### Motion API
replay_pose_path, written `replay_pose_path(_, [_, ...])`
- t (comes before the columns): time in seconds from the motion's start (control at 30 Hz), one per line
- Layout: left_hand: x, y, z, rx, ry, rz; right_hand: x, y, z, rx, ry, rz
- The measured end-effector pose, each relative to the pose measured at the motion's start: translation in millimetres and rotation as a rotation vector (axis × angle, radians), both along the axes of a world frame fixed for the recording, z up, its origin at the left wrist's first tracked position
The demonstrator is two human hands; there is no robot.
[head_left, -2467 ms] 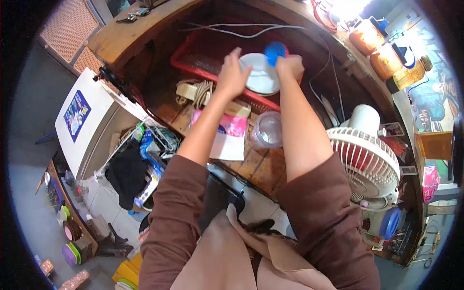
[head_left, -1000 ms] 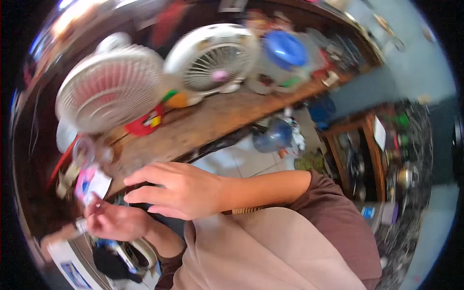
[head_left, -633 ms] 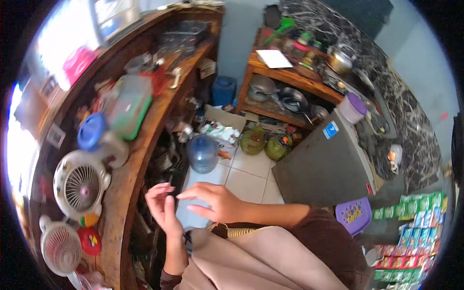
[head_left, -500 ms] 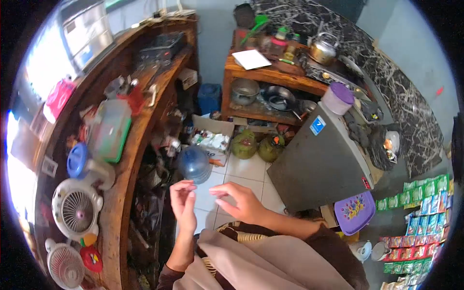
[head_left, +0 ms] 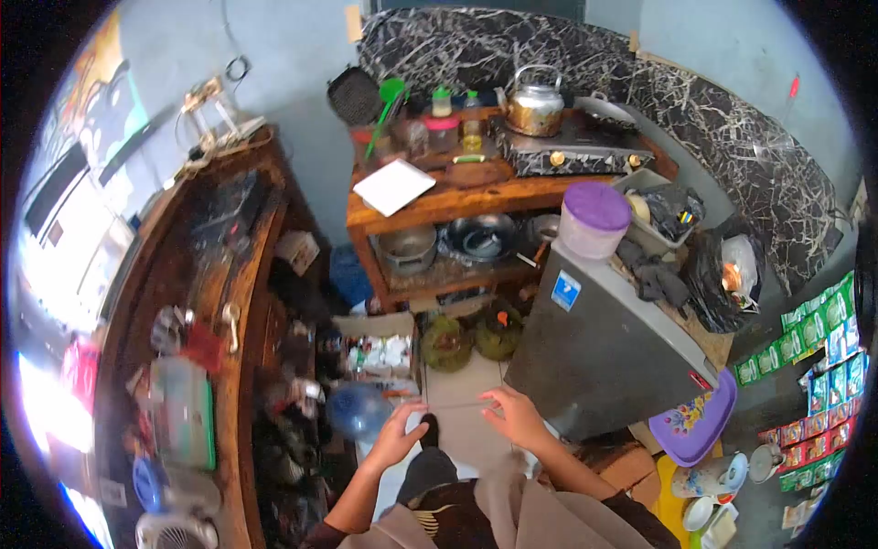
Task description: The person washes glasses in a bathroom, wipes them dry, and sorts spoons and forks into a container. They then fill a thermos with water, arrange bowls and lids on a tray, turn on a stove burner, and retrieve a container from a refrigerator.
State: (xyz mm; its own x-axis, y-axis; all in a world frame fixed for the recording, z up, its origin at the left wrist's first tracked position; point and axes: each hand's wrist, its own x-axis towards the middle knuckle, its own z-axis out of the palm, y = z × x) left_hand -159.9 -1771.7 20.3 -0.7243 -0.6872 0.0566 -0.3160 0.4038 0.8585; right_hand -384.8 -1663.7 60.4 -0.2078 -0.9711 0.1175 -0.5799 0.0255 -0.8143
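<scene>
My left hand (head_left: 393, 437) hangs in front of me at lower centre, fingers slightly bent and apart from the thumb, with nothing visible in it. Just behind it is a clear blue water gallon bottle (head_left: 358, 410) on the floor. My right hand (head_left: 515, 418) is held level to its right, its fingers loosely curved and also bare. A gap over the white floor tiles (head_left: 457, 380) separates the two hands. Two green gas cylinders (head_left: 446, 345) stand beyond them.
A wooden counter (head_left: 251, 366) runs along the left. Ahead, a wooden table (head_left: 466, 194) holds a stove (head_left: 585, 151), a kettle (head_left: 535, 105) and a white tablet-like board (head_left: 394, 187). A grey fridge (head_left: 604, 352) stands at right, near a purple tray (head_left: 692, 425).
My hands have moved apart from each other. The view has shifted forward, with the stove table and fridge now nearer, and a foot shows below.
</scene>
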Motion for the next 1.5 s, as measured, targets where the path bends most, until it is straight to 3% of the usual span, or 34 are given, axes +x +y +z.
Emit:
replay_pose_path(0.1, [-14.0, -66.4, -31.8, 0.13, 0.077, -0.016, -18.3, -51.6, -6.9, 0.031, 0.105, -0.089])
replay_pose_path(0.27, [-53.6, -147.8, 19.3, 0.068, 0.117, -0.008, -43.4, -157.5, -1.7, 0.052, 0.183, -0.223])
replay_pose_path(0.37, [-81.5, -201.2, 29.1, 0.065, 0.175, -0.041, -73.1, -229.5, 0.2, -0.036, 0.086, -0.296])
replay_pose_path(0.57, [-153.9, -282.0, 19.8, -0.005, 0.144, -0.053, -217.3, -367.3, -7.1, -0.348, 0.025, -0.797])
replay_pose_path(0.7, [-195.1, -306.2, 17.0, 0.056, 0.225, -0.006, -338.2, -424.9, 9.0, -0.097, 0.12, -1.21])
replay_pose_path(0.77, [-212.2, -315.3, 9.3, 0.061, 0.257, 0.006, -380.3, -438.2, 25.1, 0.083, -0.045, -1.289])
replay_pose_path(0.83, [-225.0, -320.6, 14.4, 0.165, 0.279, -0.017, -434.3, -448.4, -1.3, 0.102, 0.272, -1.214])
replay_pose_path(0.9, [-236.0, -326.9, 24.9, 0.308, 0.197, 0.035, -468.8, -457.5, -1.3, 0.144, 0.269, -1.268])
replay_pose_path(0.93, [-241.0, -335.0, 21.7, 0.302, 0.194, 0.036, -476.0, -457.2, -0.1, 0.018, 0.173, -1.287])
replay_pose_path(1.03, [-252.3, -355.1, 16.4, 0.326, 0.244, 0.013, -501.3, -454.2, -11.8, 0.087, 0.442, -1.143])
replay_pose_path(1.1, [-255.8, -362.7, 21.3, 0.372, 0.213, 0.071, -510.5, -451.8, -11.5, 0.095, 0.339, -1.14])
replay_pose_path(1.17, [-259.6, -368.3, 21.4, 0.38, 0.236, 0.063, -512.5, -446.3, -10.3, -0.104, 0.302, -1.091])
replay_pose_path(1.4, [-273.9, -381.0, 7.1, 0.428, 0.256, 0.048, -522.8, -443.7, -9.1, -0.176, 0.509, -0.955])
replay_pose_path(1.5, [-283.5, -387.0, -3.9, 0.42, 0.312, 0.026, -527.0, -444.9, -11.4, -0.09, 0.536, -0.958])
